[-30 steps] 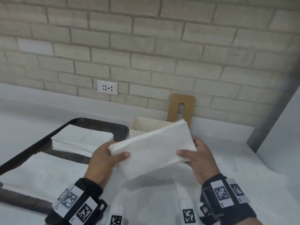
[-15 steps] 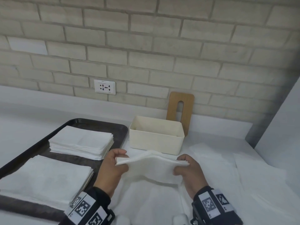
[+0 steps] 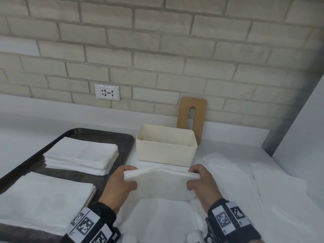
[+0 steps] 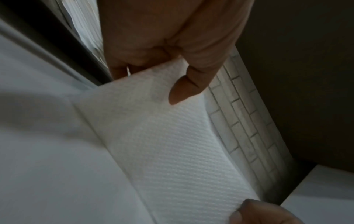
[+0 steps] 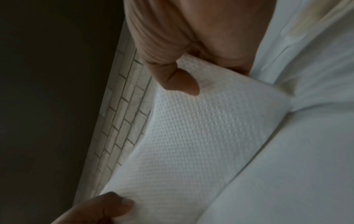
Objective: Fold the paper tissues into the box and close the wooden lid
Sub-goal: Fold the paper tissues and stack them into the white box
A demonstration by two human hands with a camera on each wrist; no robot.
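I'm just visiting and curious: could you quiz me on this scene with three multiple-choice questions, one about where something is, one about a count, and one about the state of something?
1. Where is the wooden lid?
A. Lying on the box
B. Leaning against the brick wall behind the box
C. Flat on the tray

2. How many stacks of tissues sit on the dark tray?
A. One
B. Two
C. Four

3. What state is the cream box in?
A. Open, no lid on it
B. Closed
C. Tipped on its side

Answers:
1 B: the lid stands upright against the wall.
2 B: a far stack and a near stack show.
3 A: its top is uncovered, while the left hand and right hand pinch a folded tissue in front of it.
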